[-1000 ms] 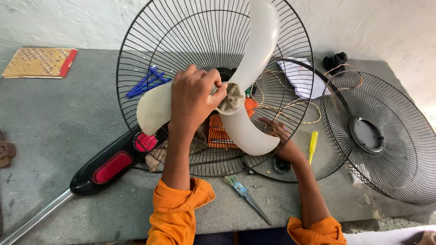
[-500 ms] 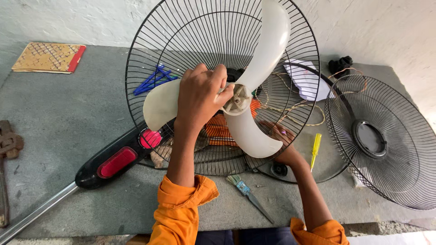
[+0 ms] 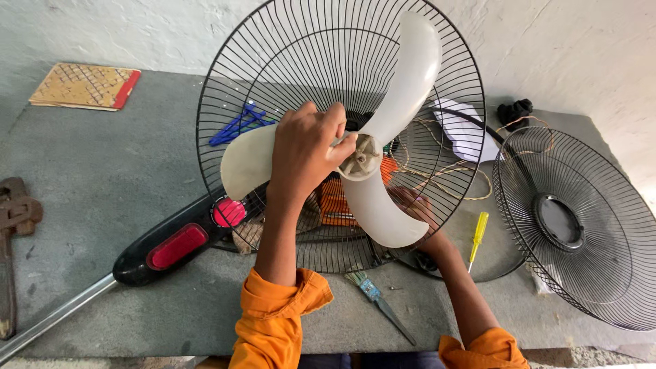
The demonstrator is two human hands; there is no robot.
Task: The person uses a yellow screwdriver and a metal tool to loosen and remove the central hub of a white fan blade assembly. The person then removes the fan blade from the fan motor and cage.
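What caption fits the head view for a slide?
Left hand grips white fan blade at its hub inside black wire guard; right hand reaches behind it.

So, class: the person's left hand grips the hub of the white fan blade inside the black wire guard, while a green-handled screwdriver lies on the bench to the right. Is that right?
Not quite. The screwdriver has a yellow handle, not green, as the head view shows. The rest stands: the left hand grips at the hub of the white fan blade inside the black wire guard, and the screwdriver lies on the bench to the right.
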